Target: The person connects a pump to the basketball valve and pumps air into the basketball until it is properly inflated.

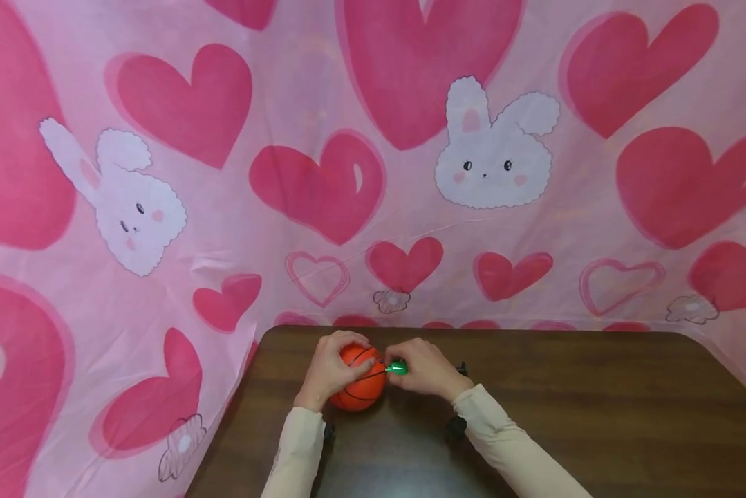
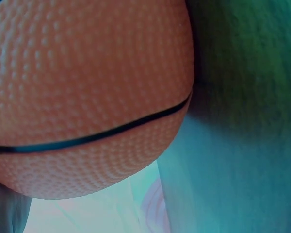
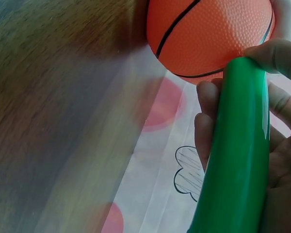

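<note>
A small orange toy basketball [image 1: 361, 395] with black lines rests near the table's far left edge. My left hand [image 1: 332, 370] grips it from the left and top, thumb and fingers spread round it. The left wrist view is filled by the ball's pebbled side [image 2: 97, 87]. My right hand [image 1: 425, 366] holds a smooth green tube [image 3: 240, 145], thumb and fingertips at its ball end. In the head view a thin, pale tip points from the green tube [image 1: 398, 367] to the ball's right side; whether it enters the ball cannot be told.
The brown wooden table [image 1: 584, 408] stretches to the right. Close behind it hangs a pink cloth [image 1: 410, 221] with hearts and rabbits, which also runs down the left side. Dark wrist-worn pieces [image 1: 456, 427] sit by both cuffs.
</note>
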### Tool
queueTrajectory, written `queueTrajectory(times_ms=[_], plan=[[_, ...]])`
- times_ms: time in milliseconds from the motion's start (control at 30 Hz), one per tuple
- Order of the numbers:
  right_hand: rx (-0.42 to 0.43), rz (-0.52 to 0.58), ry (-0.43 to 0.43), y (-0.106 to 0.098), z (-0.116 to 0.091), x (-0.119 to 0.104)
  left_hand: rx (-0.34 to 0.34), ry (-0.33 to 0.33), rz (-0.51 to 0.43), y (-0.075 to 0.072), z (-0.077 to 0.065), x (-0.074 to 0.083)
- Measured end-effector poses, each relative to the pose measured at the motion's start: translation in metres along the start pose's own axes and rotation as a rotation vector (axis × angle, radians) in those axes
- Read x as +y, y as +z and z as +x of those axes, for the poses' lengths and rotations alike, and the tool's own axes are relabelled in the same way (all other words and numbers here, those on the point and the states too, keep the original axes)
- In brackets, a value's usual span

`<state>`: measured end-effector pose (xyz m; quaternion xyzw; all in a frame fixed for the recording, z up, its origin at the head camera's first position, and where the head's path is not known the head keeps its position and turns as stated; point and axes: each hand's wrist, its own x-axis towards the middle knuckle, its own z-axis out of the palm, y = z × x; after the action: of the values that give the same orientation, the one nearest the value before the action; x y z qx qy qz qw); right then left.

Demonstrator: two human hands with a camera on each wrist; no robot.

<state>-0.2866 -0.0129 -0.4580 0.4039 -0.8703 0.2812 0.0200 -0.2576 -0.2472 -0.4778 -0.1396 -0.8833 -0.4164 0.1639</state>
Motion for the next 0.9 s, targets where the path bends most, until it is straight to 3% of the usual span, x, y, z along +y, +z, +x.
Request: queueTrajectory(times_ms=[300,900], plan=[[-0.002,-0.019,-0.017,-0.002,-0.001,0.004,0.012,0.037,0.005,-0.001,0.0,0.0],[0.004,-0.003,-0.04,-0.008,-0.011,0.012,-0.001,0.011,0.012,0.002,0.0,0.003]])
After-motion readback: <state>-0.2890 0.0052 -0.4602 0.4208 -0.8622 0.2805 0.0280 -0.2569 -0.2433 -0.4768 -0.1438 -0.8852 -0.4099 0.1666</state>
